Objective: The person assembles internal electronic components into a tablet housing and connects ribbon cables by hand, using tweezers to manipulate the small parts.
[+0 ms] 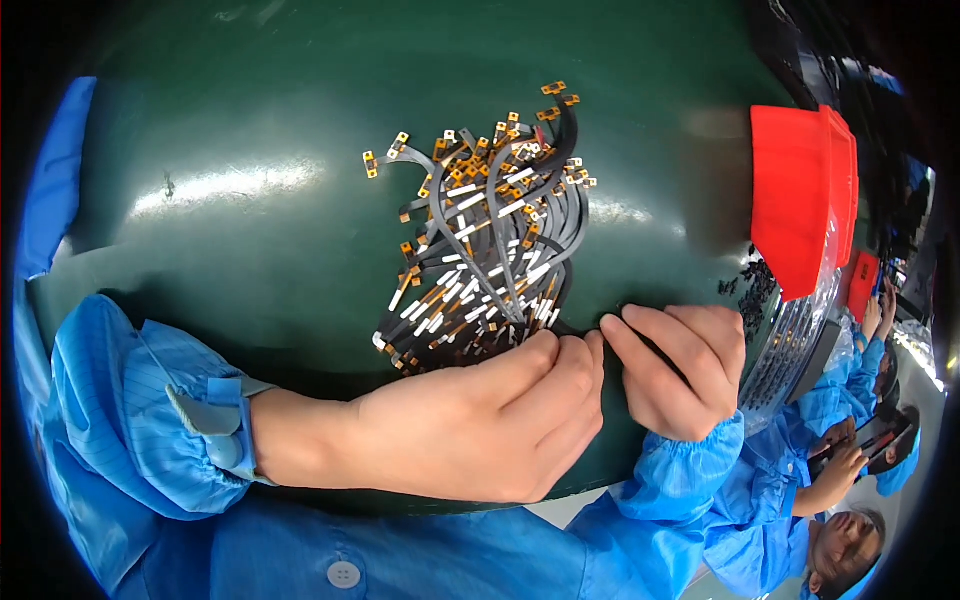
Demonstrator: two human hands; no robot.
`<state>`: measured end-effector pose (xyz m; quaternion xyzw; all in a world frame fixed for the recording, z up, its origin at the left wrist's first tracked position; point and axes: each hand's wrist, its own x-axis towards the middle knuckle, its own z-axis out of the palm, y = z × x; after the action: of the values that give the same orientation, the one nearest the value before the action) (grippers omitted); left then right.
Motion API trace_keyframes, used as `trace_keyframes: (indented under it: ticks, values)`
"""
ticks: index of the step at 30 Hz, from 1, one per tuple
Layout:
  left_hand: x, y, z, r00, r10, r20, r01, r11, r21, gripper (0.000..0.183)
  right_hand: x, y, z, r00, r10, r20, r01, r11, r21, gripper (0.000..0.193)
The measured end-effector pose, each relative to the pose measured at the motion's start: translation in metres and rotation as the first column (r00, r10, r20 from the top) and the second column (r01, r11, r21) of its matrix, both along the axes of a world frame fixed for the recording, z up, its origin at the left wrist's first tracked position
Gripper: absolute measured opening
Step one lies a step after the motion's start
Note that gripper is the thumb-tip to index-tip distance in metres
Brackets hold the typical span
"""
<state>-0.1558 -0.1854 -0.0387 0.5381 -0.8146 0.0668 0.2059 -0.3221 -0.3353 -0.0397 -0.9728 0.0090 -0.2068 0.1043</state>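
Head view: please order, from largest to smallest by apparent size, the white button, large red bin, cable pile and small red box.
1. Cable pile
2. Large red bin
3. Small red box
4. White button

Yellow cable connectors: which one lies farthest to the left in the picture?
The yellow connector at the upper-left tip of the pile; all others, even the paler one beside it, lie further right.

Shiny green table top (260, 85) lit by white glare. Big red plastic bin (785, 190) set at right. Smaller red box (861, 286) seen farther back. Blue thing (55, 190) seen at left edge, kind not clear. Co-worker (760, 510) dressed in blue, seen at lower right. More blue-dressed people (845, 390) seen beyond.
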Motion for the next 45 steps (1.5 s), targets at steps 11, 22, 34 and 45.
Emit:
trace_keyframes:
  ticks: [11,22,34,45]
  values:
    - [0.002,0.001,0.001,0.999,-0.037,-0.017,0.037,0.999,-0.003,0.022,0.005,0.008,0.025,0.99,0.026,-0.14,-0.08,0.915,-0.395,0.028]
    - [0.002,-0.002,0.0,0.999,-0.042,0.018,0.043,0.998,-0.036,0.022,0.0,-0.008,0.016,0.985,-0.105,-0.136,0.128,0.977,0.169,0.038]
    - [0.003,0.003,-0.003,0.998,-0.062,0.028,0.063,0.997,-0.043,0.02,0.006,0.014,0.006,0.923,-0.362,-0.132,0.382,0.903,0.198,0.033]
    - [0.013,0.017,-0.001,0.976,-0.07,-0.206,0.054,0.995,-0.083,0.017,0.002,0.022,0.004,0.931,-0.365,0.022,0.322,0.846,0.425,0.019]
